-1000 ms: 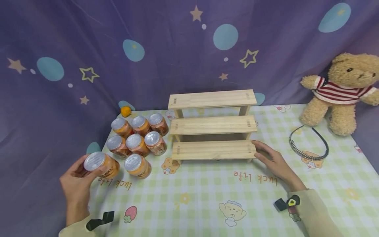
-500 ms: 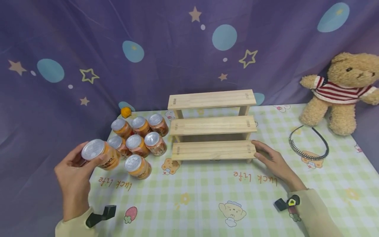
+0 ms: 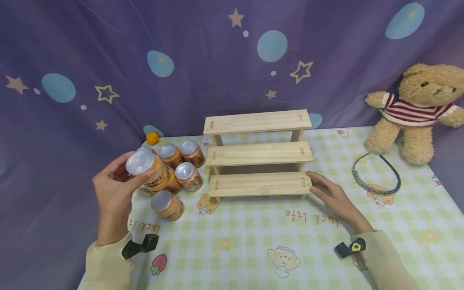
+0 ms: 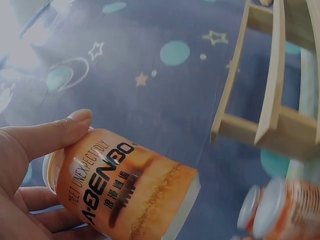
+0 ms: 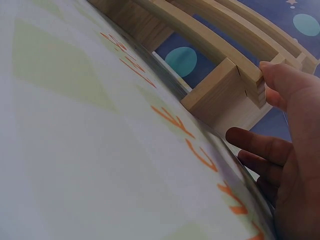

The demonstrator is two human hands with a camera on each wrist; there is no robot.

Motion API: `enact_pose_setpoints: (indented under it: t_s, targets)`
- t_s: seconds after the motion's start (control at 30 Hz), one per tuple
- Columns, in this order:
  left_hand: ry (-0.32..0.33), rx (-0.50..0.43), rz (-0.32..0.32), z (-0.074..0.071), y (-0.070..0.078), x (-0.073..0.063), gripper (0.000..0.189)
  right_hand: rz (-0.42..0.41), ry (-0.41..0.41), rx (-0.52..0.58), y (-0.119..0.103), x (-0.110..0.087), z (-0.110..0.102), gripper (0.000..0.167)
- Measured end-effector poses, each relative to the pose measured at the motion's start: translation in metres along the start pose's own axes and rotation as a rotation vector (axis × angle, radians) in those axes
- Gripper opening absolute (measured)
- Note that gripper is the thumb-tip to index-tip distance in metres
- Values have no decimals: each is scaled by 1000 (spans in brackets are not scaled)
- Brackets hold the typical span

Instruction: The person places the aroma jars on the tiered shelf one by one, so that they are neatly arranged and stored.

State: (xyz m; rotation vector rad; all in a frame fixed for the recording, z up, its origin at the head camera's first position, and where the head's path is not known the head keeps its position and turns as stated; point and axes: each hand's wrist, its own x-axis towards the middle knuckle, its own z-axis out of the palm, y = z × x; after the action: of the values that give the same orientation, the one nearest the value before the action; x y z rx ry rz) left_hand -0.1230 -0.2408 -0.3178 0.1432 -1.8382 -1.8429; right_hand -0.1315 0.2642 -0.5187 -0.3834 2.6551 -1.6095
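Grasping the orange A-BENBO can (image 4: 131,187) near its lid, the left grip (image 3: 115,189) holds it raised beside the clustered cans (image 3: 189,178) toward 3 o'clock; travelling too low, its base could topple one; the lone front can (image 3: 167,206), at 5 o'clock, could be clipped likewise; at the tiered wooden shelf's (image 3: 259,153) 4 o'clock corner, the right grip (image 3: 333,197) touches with loosely extended fingers; uneven pushing could skew the shelf across the worktop (image 3: 250,229).
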Motion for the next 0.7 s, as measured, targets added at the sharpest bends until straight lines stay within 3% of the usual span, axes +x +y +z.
enact_pose_setpoints:
  t_s: [0.17, 0.43, 0.7]
  targets:
    - [-87, 17, 44, 23, 0, 2, 57, 5, 1, 0, 0, -1, 0, 49]
    - [-179, 132, -50, 61, 1, 5, 54, 6, 8, -11, 0, 0, 2, 48]
    - [-281, 147, -7, 102, -1, 6, 55, 5, 12, -21, -2, 1, 2, 49]
